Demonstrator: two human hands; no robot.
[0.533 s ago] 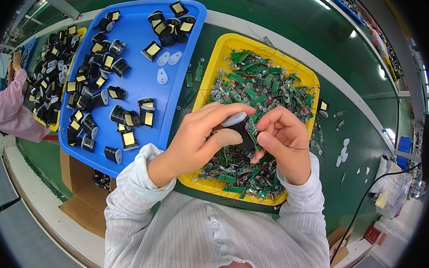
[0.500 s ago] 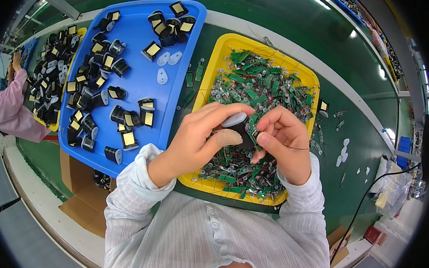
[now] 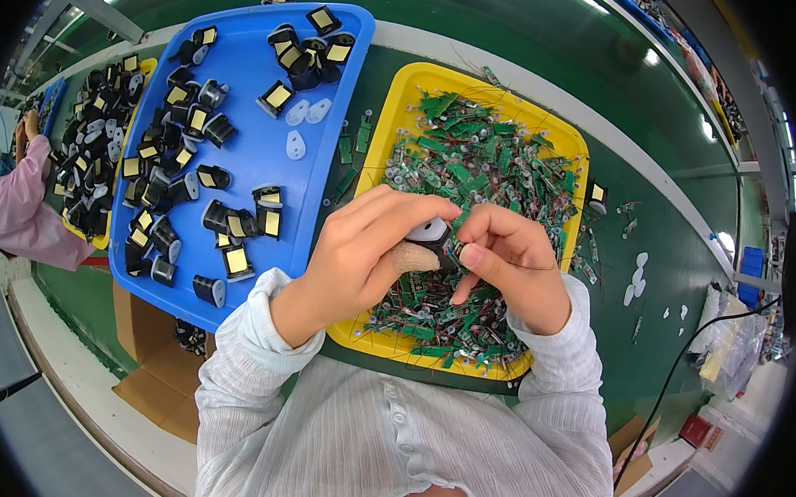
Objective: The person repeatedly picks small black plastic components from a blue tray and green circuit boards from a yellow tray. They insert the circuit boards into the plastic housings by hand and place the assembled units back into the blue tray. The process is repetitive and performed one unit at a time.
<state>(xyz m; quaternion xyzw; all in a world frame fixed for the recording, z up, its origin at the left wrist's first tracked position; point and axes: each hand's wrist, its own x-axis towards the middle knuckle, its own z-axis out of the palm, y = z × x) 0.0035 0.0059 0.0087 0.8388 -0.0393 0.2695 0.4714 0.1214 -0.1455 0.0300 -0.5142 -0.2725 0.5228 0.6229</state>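
Over the yellow tray (image 3: 339, 334), my left hand (image 3: 353, 251) is closed round a small black plastic housing with a pale grey end plate (image 3: 429, 230). A tan bandage wraps its thumb. My right hand (image 3: 516, 265) meets the housing from the other side, thumb and forefinger pinching a small green circuit board (image 3: 459, 219). Most of that board is hidden by the fingers and the housing, so I cannot tell how far inside it sits. Beneath both hands, the yellow tray holds a heap of green circuit boards (image 3: 483, 167) with thin wires.
A blue tray (image 3: 317, 168) on the left carries several black housings (image 3: 217, 129) and loose grey plates (image 3: 295, 144). Beyond it, a person in a pink sleeve (image 3: 27, 193) works by another yellow tray. White pieces (image 3: 638, 275) and a black cable (image 3: 680, 362) are at the right.
The housing has turned in my left hand, showing more of its grey plate. My right fingers have moved slightly left against it, and the board between them is now less visible.
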